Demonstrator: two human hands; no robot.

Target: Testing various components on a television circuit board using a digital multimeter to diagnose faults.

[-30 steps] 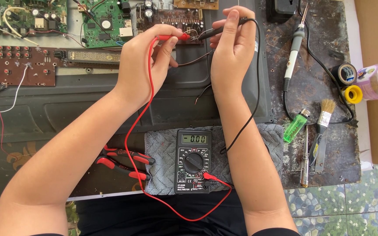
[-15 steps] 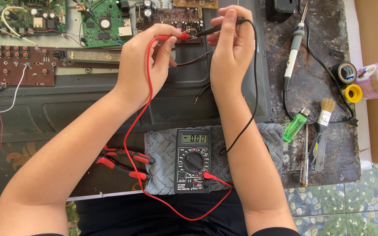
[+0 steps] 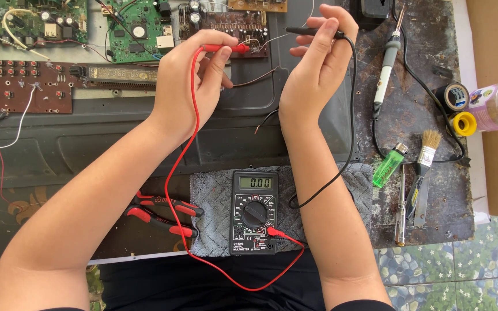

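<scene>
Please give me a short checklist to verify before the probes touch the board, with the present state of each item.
1. Left hand grips red probe: ok.
2. Right hand grips black probe: ok.
3. Meter display on: ok.
4. Red lead plugged into meter: ok.
5. Black lead's plug at meter: cannot tell, arm hides it.
6. Probe tips on the brown board: cannot tell.

Hands [image 3: 194, 86] hold probes [image 3: 226, 49] over brown circuit board [image 3: 231, 26].
</scene>
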